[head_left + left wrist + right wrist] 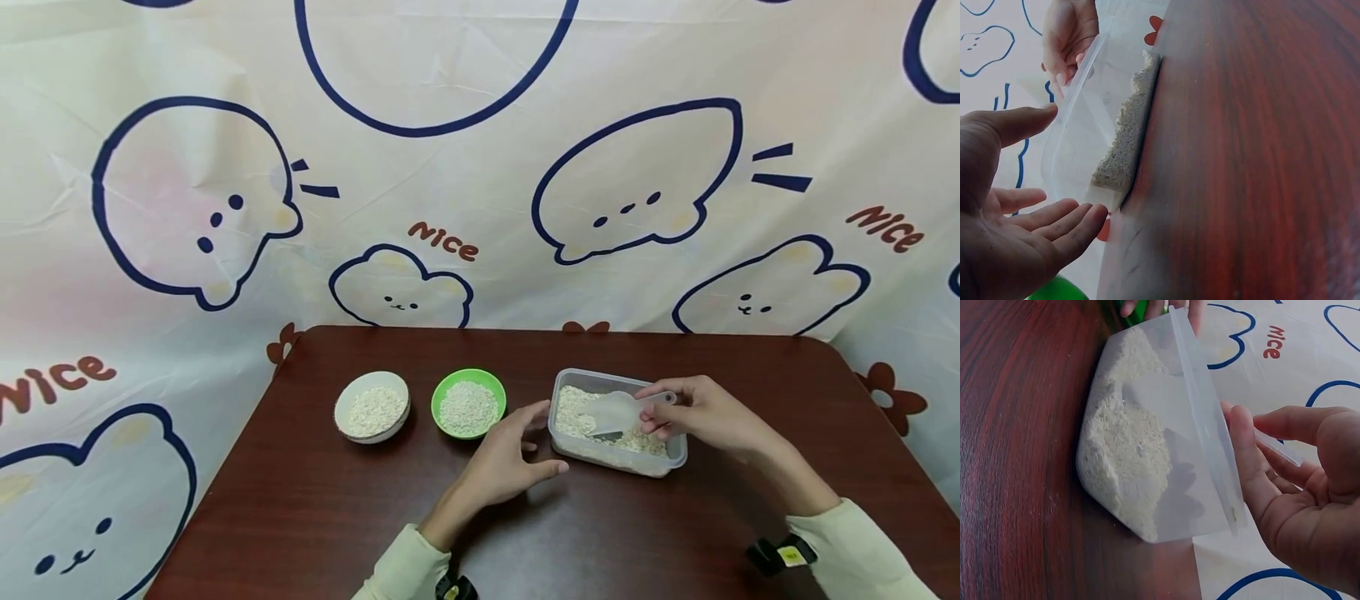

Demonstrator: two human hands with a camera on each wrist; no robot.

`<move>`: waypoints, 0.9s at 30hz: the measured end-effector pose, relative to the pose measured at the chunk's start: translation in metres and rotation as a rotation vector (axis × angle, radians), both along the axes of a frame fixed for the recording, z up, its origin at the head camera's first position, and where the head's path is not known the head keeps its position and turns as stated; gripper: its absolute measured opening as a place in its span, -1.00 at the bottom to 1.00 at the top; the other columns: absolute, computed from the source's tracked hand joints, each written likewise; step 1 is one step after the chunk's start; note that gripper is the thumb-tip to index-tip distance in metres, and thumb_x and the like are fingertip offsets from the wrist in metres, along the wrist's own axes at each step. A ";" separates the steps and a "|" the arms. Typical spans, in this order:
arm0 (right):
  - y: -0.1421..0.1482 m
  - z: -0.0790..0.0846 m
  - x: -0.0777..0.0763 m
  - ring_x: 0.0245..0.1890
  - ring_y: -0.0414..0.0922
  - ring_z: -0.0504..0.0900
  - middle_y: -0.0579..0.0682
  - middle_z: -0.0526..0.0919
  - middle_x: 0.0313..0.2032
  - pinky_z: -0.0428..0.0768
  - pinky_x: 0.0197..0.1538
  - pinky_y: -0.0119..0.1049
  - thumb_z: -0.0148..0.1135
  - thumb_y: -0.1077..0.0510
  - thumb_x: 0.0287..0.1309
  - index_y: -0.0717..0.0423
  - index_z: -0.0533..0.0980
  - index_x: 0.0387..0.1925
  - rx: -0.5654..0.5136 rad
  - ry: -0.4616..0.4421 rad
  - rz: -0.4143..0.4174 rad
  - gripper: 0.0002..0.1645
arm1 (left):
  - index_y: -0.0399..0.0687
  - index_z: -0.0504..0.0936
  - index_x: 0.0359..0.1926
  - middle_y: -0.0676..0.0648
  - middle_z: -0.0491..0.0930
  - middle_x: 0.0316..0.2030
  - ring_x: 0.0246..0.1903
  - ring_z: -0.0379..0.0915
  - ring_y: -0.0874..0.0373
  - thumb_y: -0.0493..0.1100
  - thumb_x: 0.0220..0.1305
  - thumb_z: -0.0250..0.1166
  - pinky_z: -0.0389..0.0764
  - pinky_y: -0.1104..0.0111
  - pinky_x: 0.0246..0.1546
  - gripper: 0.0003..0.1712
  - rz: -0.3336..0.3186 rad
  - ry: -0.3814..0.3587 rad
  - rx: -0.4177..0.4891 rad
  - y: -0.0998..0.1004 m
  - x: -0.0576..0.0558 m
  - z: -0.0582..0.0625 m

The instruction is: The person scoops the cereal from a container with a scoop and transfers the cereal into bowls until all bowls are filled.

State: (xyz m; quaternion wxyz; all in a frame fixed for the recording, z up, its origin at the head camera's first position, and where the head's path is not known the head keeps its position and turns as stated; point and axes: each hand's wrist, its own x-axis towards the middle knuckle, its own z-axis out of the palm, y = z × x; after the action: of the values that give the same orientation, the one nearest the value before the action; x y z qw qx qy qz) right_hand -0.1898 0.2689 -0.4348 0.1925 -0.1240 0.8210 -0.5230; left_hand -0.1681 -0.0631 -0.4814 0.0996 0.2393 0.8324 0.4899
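Observation:
A clear plastic container [611, 459] with pale, flaky grain [1125, 444] inside stands on the right half of the table. My right hand [708, 417] is over its right end and pinches the handle of a translucent white scoop [611, 410] between thumb and fingers. The scoop's head lies low in the container, against the grain. Beside the container's left end is my left hand [504, 460], its fingers spread and holding nothing. In the left wrist view its fingertips [1094, 219] come close to the container's end wall.
Left of the container stands a green bowl [437, 410] with pale grain in it. Further left, a white bowl [347, 400] holds similar grain. The dark brown table [315, 517] ends at a cloth backdrop [510, 292] with cartoon drawings.

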 end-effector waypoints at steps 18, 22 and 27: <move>-0.011 -0.008 0.003 -0.16 -0.10 0.88 0.30 0.84 -0.14 0.86 -0.01 -0.17 0.30 0.17 0.52 0.59 0.49 0.30 -0.064 -0.048 -0.056 -0.43 | -0.11 0.31 0.62 -0.11 0.58 0.42 0.36 0.58 0.00 -0.11 0.28 0.60 0.77 0.21 0.21 -0.01 0.000 -0.019 0.005 0.003 -0.003 -0.001; -0.020 -0.008 0.000 -0.13 -0.11 0.88 0.23 0.85 -0.14 0.85 0.03 -0.15 0.27 0.21 0.53 0.59 0.49 0.31 -0.091 -0.101 -0.067 -0.45 | -0.11 0.28 0.63 -0.13 0.59 0.41 0.31 0.62 -0.05 -0.15 0.30 0.58 0.79 0.22 0.19 -0.01 0.005 -0.023 0.019 0.008 -0.006 -0.004; -0.029 -0.006 -0.002 -0.13 -0.20 0.86 0.18 0.85 -0.12 0.84 0.07 -0.23 0.24 0.23 0.55 0.63 0.42 0.35 -0.173 -0.153 -0.080 -0.42 | -0.16 0.27 0.64 -0.20 0.57 0.41 0.30 0.64 -0.09 -0.23 0.37 0.51 0.80 0.34 0.12 -0.08 0.028 -0.033 0.057 0.013 -0.009 -0.007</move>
State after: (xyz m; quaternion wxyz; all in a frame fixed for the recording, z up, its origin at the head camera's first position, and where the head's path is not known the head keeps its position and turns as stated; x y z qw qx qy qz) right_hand -0.1916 0.2400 -0.4409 0.2219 -0.0671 0.7599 -0.6072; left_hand -0.1775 -0.0502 -0.4886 0.0998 0.2221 0.8195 0.5187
